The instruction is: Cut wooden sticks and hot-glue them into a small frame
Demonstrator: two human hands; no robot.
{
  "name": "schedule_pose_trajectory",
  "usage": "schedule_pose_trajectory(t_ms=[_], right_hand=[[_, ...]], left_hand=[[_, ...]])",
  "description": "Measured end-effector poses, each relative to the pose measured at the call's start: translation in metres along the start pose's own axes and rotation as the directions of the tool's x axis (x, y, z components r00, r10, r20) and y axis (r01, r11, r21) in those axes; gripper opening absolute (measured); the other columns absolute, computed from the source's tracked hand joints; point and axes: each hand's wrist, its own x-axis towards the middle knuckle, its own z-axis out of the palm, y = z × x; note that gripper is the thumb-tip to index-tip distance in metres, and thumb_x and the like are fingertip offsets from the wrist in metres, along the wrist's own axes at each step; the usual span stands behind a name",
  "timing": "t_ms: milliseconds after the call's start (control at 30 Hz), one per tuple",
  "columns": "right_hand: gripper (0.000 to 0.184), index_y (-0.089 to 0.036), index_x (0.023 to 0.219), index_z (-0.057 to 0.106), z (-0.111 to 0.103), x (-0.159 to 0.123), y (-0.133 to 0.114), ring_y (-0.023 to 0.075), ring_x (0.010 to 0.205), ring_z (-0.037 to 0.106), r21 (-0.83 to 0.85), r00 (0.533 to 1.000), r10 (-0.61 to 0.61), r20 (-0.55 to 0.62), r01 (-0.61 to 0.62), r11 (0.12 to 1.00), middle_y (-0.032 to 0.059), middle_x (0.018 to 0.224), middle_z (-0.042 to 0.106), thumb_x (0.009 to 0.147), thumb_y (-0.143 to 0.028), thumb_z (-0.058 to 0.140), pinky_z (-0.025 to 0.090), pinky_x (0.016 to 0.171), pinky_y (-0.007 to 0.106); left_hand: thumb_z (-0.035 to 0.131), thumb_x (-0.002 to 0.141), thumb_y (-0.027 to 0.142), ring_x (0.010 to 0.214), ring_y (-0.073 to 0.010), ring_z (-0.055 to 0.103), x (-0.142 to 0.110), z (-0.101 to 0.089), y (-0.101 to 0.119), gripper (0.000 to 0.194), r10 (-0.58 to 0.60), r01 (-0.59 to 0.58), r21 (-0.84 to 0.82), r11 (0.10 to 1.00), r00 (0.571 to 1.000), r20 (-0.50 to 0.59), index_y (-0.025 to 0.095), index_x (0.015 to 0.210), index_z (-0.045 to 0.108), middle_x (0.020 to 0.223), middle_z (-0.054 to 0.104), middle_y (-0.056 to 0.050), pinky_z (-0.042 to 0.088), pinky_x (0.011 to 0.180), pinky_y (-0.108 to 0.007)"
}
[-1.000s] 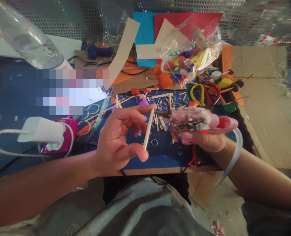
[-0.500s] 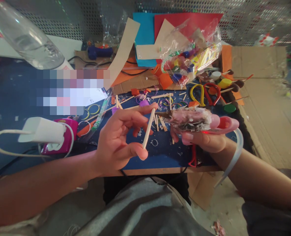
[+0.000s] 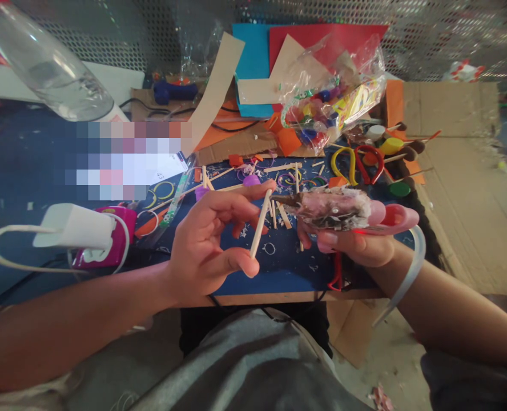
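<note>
Between the thumb and a fingertip of my left hand (image 3: 217,234), a short wooden stick (image 3: 261,224) is held by its two ends, tilted above the table. My right hand (image 3: 351,245) is wrapped round a pink hot glue gun (image 3: 339,210) crusted with old glue. Its dark nozzle points left and is at or very near the stick's upper end; whether they touch I cannot tell. A whitish glue stick (image 3: 407,279) curves out of the gun's back and hangs over my right wrist. Cut wooden stick pieces (image 3: 284,215) lie beneath my hands.
Scissors with yellow and red handles (image 3: 357,165) lie beyond the glue gun. A plastic bag of small colourful items (image 3: 334,91) is at the back. To the left are a clear bottle (image 3: 65,74), a lit phone (image 3: 163,168) and a white charger (image 3: 71,225) on a pink socket block.
Almost nothing differs. Both hands, the stick and the glue gun have shifted very slightly to the right in view, with the holds unchanged.
</note>
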Motion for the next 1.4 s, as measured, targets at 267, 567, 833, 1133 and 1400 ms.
schedule_pose_trajectory(t_ms=[267,567,833,1133,1400], right_hand=[[0.016,-0.026,0.109,0.081,-0.005,0.008,-0.011,0.0221,0.092,0.082,-0.095,0.985,-0.106,0.139,0.120,0.988,0.0001,0.081,0.076,0.103,-0.039,0.074,0.061,0.114,0.038],[0.018,-0.027,0.107,0.080,-0.003,0.009,-0.013,0.0192,0.077,0.075,-0.083,0.987,-0.099,0.129,0.110,0.990,-0.0003,0.079,0.073,0.105,-0.043,0.072,0.061,0.113,0.037],[0.019,-0.029,0.110,0.082,-0.003,0.005,-0.009,0.0260,0.105,0.084,-0.059,0.993,-0.086,0.075,0.091,0.994,0.0012,0.080,0.077,0.103,-0.045,0.075,0.060,0.117,0.040],[0.021,-0.025,0.102,0.076,-0.001,0.010,-0.017,0.0181,0.073,0.070,-0.099,0.980,-0.115,0.160,0.132,0.986,-0.0002,0.079,0.070,0.108,-0.044,0.069,0.063,0.107,0.038],[0.026,-0.024,0.098,0.071,-0.001,0.008,-0.019,0.0140,0.071,0.065,-0.089,0.983,-0.108,0.148,0.122,0.989,-0.0022,0.081,0.070,0.111,-0.046,0.066,0.061,0.109,0.034]], left_hand=[[0.094,0.090,0.050,0.094,-0.0227,0.082,0.001,0.000,0.000,0.051,0.007,-0.007,0.012,1.000,1.000,-0.006,0.026,0.130,0.074,0.154,0.075,-0.015,0.064,0.070,-0.035],[0.093,0.092,0.051,0.092,-0.0230,0.083,0.001,0.002,0.003,0.049,0.003,-0.002,0.032,0.999,1.000,-0.011,0.027,0.130,0.072,0.155,0.074,-0.014,0.064,0.069,-0.035],[0.094,0.089,0.056,0.092,-0.0230,0.082,0.001,0.000,0.000,0.055,-0.009,0.009,-0.004,1.000,1.000,-0.011,0.028,0.131,0.074,0.156,0.074,-0.015,0.063,0.071,-0.037],[0.098,0.087,0.049,0.094,-0.0233,0.081,0.000,0.001,0.000,0.057,0.001,-0.001,-0.008,1.000,1.000,-0.010,0.027,0.133,0.074,0.156,0.074,-0.014,0.062,0.072,-0.036],[0.092,0.095,0.047,0.092,-0.0214,0.083,0.003,-0.001,0.002,0.048,0.024,-0.025,0.039,0.999,1.000,0.019,0.026,0.134,0.072,0.157,0.073,-0.014,0.061,0.069,-0.031]])
